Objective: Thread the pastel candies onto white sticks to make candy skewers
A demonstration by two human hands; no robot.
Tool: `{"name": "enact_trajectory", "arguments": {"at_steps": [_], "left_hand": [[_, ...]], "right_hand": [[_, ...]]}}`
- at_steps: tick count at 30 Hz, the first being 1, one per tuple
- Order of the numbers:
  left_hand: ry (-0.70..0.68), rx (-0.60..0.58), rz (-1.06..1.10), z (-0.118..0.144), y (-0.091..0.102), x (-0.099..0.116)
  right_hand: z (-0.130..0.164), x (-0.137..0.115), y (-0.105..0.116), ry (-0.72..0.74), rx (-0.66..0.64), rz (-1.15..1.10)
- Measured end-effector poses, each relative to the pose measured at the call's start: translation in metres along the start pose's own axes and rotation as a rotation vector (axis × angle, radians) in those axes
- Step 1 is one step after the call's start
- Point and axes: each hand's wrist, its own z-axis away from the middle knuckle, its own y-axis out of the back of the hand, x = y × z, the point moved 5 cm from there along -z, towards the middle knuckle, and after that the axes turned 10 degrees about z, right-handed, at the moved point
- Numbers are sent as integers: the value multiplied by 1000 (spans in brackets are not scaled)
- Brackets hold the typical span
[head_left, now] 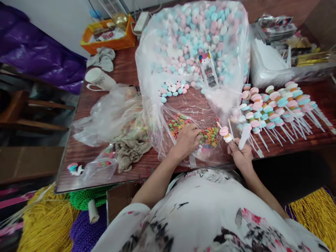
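My left hand (pixel 187 138) reaches into a heap of small colourful candy rings (pixel 210 135) lying on clear plastic, with its fingers curled among them. My right hand (pixel 240 152) grips a white stick (pixel 230 130) that carries a pink and a white round candy (pixel 225 133) near its top. Behind both hands stands a big clear bag (pixel 194 38) full of pink, blue and white round candies, with a small printed box (pixel 209 71) leaning on it. A second heap of rings (pixel 177 123) lies to the left.
Several filled candy sticks (pixel 278 105) lie in rows at the right. A bag of white sticks (pixel 270 66) sits behind them. At the left are crumpled plastic bags (pixel 110 115), a white mug (pixel 98 79), a cloth (pixel 131 150) and an orange box (pixel 109 33).
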Motion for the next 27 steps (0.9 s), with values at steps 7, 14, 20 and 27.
{"name": "enact_trajectory", "arguments": {"at_steps": [7, 14, 20, 27], "left_hand": [[-134, 158, 174, 15, 9, -3], [-110, 347, 292, 21, 32, -7], [-248, 115, 255, 7, 6, 12], [-249, 152, 189, 7, -9, 17]], "right_hand": [[2, -7, -5, 200, -67, 193], [-1, -6, -3, 132, -40, 165], [-4, -5, -3, 55, -55, 95], [-3, -2, -1, 79, -61, 94]]}}
